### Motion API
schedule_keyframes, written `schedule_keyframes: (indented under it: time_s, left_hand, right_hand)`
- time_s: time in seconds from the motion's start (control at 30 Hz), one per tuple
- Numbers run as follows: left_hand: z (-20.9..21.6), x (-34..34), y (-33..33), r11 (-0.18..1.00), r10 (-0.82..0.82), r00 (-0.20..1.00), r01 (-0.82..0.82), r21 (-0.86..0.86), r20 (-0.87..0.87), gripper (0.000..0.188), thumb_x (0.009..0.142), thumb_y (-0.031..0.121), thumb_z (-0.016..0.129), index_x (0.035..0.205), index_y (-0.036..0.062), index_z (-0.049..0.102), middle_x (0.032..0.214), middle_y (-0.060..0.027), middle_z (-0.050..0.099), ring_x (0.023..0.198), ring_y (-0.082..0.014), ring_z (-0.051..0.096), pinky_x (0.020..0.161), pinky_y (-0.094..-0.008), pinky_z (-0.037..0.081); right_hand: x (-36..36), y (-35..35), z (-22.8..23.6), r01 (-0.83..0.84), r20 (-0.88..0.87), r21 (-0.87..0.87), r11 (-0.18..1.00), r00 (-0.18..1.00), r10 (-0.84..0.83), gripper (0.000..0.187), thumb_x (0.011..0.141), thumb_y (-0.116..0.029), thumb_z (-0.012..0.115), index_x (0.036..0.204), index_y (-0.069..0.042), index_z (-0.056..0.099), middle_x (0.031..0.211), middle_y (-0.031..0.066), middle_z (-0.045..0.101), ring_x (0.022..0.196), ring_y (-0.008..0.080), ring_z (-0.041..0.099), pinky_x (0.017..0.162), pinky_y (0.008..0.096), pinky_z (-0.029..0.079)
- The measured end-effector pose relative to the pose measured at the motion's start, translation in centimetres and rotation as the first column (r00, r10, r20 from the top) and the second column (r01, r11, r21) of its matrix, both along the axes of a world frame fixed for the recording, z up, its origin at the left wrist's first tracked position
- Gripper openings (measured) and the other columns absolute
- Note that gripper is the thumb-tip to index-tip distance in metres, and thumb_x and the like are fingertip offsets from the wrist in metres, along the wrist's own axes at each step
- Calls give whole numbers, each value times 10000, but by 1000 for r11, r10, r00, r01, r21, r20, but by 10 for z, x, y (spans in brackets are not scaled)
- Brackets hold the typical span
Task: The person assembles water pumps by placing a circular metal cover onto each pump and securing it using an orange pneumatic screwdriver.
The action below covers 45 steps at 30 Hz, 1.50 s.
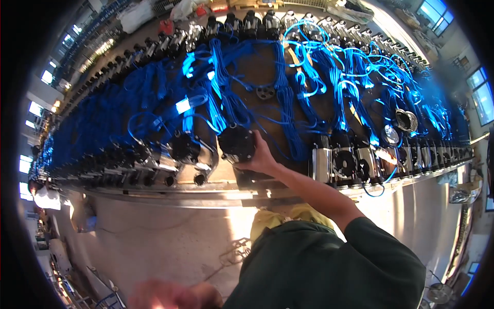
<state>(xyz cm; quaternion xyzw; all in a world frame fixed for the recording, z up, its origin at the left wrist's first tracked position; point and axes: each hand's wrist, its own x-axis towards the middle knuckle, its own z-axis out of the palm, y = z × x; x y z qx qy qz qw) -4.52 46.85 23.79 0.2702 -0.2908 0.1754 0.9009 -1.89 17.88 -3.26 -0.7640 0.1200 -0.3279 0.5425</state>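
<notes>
My right hand (261, 157) reaches over the near edge of the workbench, its fingers wrapped round the side of a pump (236, 143). The black, round end of this pump faces up and hides most of its body. Just left of it stands another pump (185, 148) with a black end and shiny metal parts. Bundles of blue cable (216, 105) lie behind the held pump. Low at the left, away from the bench, my left hand (164, 295) is smeared by motion and its fingers cannot be made out.
Rows of metal pumps line the bench's near edge (342, 162) and far edge (252, 23). Coiled blue cables (337, 87) cover much of the middle, with a round disc (265, 92) among them. A metal ring-shaped part (406, 120) lies at the right. Concrete floor (154, 226) stretches in front.
</notes>
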Motion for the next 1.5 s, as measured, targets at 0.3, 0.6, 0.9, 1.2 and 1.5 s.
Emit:
schedule_keyframes:
  time_s: [0.3,0.6,0.9,1.2,1.5]
  left_hand:
    - [56,5,-45,294,-912,361,906,-306,193,167,669,-101,777,764,-42,653,750,-190,675,727,-284,706,720,-329,575]
    - [43,-77,-125,618,-786,618,786,-20,2,353,818,192,727,569,92,497,515,-61,487,474,-204,536,592,-428,490]
    - [16,-188,-217,275,-942,305,940,-203,140,586,928,274,621,478,124,277,452,-9,241,347,-150,310,779,-542,551]
    - [13,-193,-202,187,-969,226,934,-304,97,390,905,271,645,596,84,499,553,-35,481,480,-208,509,646,-450,515]
    - [-297,-48,-319,348,388,85,909,231,-918,619,797,290,770,1273,55,451,1108,-129,595,958,-252,600,748,-374,533]
  right_hand:
    - [-31,-9,-8,-56,-229,-380,923,973,-35,1008,542,-385,908,1303,-4,367,1244,206,476,1175,376,478,999,429,393]
    - [-95,-148,-60,-474,-642,-743,473,703,-305,254,772,-147,625,1024,-129,592,1063,91,535,1012,258,583,715,431,526]
    - [-60,-156,-56,-235,-390,-863,447,873,-293,274,732,-66,657,1004,-98,640,1043,115,577,968,271,587,733,383,493]
    - [-223,-74,4,-427,-691,-424,798,723,19,595,720,-398,748,1158,-47,552,1092,138,555,1070,346,514,916,463,432]
    - [-272,-55,13,-221,-644,-506,834,740,-195,408,721,-291,745,1022,-73,578,973,121,568,965,322,557,794,414,476]
